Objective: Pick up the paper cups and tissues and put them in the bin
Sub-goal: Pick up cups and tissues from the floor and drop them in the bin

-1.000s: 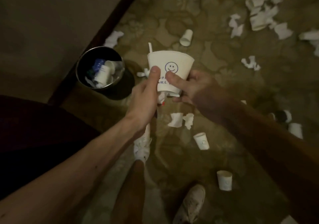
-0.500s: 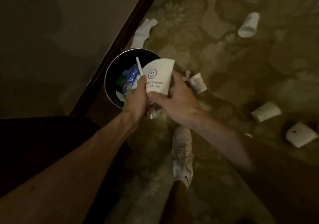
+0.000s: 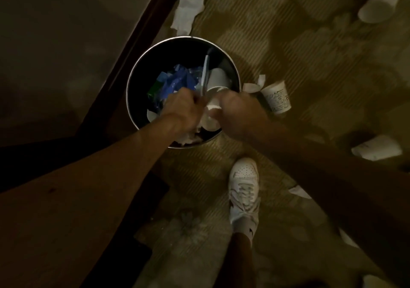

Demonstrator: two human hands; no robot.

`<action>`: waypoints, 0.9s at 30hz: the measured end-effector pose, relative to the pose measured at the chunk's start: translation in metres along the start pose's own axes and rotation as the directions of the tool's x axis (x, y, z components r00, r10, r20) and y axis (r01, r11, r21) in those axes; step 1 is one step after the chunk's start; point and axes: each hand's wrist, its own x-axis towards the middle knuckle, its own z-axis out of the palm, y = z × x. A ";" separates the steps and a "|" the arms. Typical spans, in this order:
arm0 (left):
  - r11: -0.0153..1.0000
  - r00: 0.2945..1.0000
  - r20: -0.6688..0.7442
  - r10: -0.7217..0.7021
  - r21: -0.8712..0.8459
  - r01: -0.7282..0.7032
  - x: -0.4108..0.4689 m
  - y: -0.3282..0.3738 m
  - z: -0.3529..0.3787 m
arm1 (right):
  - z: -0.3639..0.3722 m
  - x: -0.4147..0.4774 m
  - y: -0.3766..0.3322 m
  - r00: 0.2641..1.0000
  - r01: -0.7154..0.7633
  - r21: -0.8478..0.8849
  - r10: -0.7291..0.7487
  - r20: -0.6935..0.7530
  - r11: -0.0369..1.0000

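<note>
**Both hands over the bin, cup about to go in**

White lace-up sneaker [image 3: 244,190] is standing nearest, on the patterned olive carpet [image 3: 310,66]. Beyond it, left hand [image 3: 182,108] and right hand [image 3: 240,110] are meeting above the near rim of the round dark metal bin [image 3: 142,70]. Fingers of both are curling round a white crumpled paper cup [image 3: 210,119], which is hanging over the bin's mouth. The left seems also to be pinching a thin pale straw [image 3: 205,72], though blur is hiding the exact grip. A blue plastic wrapper [image 3: 177,81] and a second white cup [image 3: 218,79] are lying inside.

Risk: the hands are working close to the near rim, so an early release could be sending the cup onto the carpet. The straw could be catching the rim.

Just beside the bin, a printed paper cup [image 3: 277,98] and a torn tissue scrap [image 3: 255,85] are waiting. Farther off, a long white tissue [image 3: 190,6] is lying against the dark wooden skirting [image 3: 142,43].
</note>
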 end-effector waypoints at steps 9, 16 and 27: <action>0.995 0.995 -0.076 0.065 -0.077 -0.071 -0.026 0.014 -0.029 | -0.017 -0.044 0.012 0.942 0.079 0.186 -0.013 -0.335 0.979; 0.939 0.904 -0.260 0.339 0.037 -0.341 -0.075 0.053 -0.029 | -0.038 -0.126 0.071 0.954 -0.131 0.282 0.198 -0.226 0.950; 0.800 0.793 0.180 0.582 0.048 -0.598 -0.206 0.118 0.152 | 0.055 -0.305 0.181 0.825 -0.441 0.729 0.556 0.100 0.524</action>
